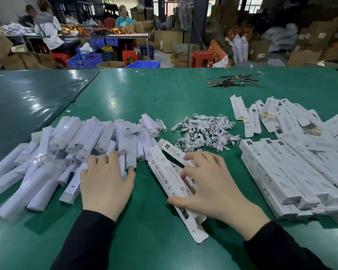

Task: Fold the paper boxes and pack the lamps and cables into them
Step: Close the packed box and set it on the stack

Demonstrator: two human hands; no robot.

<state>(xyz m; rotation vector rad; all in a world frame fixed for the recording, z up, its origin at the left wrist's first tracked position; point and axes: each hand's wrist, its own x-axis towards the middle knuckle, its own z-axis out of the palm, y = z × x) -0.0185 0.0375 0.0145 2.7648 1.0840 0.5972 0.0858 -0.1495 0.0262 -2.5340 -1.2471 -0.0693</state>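
On the green matted surface the left hand lies palm-down at the near edge of a heap of white bar lamps in clear wrap. Its fingers are nearly straight and spread, the tips touching the lamps; its grip is wide and holds nothing. Whether the fingertips press on one lamp or several is hard to make out, since that part is blurred.

The right hand rests on a flat, unfolded white printed paper box that lies slantwise between the two hands. The fingers are bent, tips on the card, thumb at its near long edge; the grip is closing on the box, and the palm hides the middle of it. A second flat box lies partly under the fingertips.

Beyond the right hand sits a loose pile of coiled white cables. To the right lies a stack of long white flat boxes, cut off by the frame edge, with a scatter of smaller printed boxes behind. A bundle of thin dark wires lies far back. Black sleeves cover both forearms.
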